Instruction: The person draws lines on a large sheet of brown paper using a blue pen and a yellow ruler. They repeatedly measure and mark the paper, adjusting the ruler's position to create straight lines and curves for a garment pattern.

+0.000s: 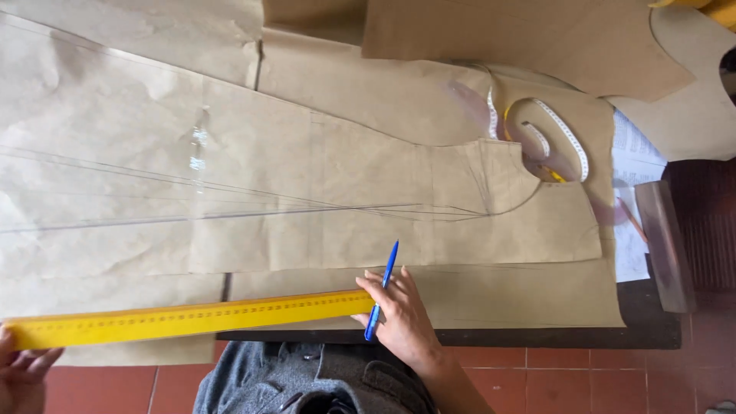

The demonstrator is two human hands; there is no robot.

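Yellow ruler (184, 318) gripped at both ends; right hand (399, 314) also clasps blue pen (382, 291), left hand (23, 372) half cropped.

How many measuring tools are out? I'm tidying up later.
2: a long yellow ruler held by both hands along the table's near edge, and a coiled measuring tape at the far right. Paper may hide others.

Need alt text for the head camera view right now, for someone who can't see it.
A person's two hands hold a long yellow ruler along the near edge of brown pattern paper on a dark table: left hand at one end, right hand at the other, also holding a blue pen. A white measuring tape lies coiled beyond.
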